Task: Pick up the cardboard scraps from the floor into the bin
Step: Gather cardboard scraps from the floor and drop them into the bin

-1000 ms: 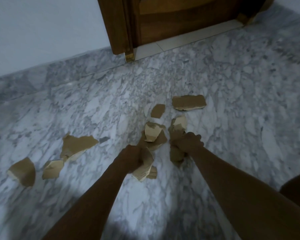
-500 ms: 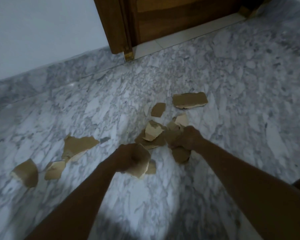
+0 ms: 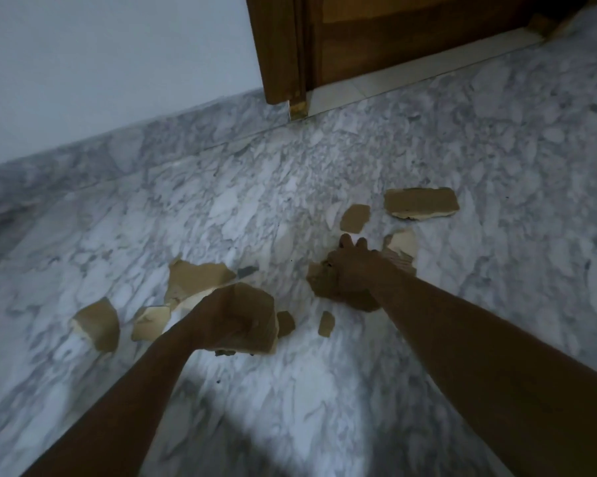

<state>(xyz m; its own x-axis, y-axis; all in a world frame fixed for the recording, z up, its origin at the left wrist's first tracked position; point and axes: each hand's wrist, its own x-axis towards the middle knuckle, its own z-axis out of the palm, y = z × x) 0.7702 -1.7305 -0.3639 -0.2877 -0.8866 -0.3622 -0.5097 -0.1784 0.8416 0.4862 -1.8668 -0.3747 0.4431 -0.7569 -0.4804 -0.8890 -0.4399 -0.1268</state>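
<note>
The wooden door [image 3: 410, 39] and its frame [image 3: 279, 46] run off the top edge, so only their foot shows. The left forearm [image 3: 118, 407] leaves by the bottom edge, the right forearm [image 3: 479, 356] by the lower right corner. The left hand [image 3: 226, 321] is blurred, its fingers hard to separate from the cardboard scrap [image 3: 257, 311] it grips. The right hand [image 3: 353, 270] covers most of a brown scrap pile [image 3: 338, 294]; gripping or merely resting, I cannot tell. Dark specks [image 3: 225, 353] below the left hand are too small to name.
</note>
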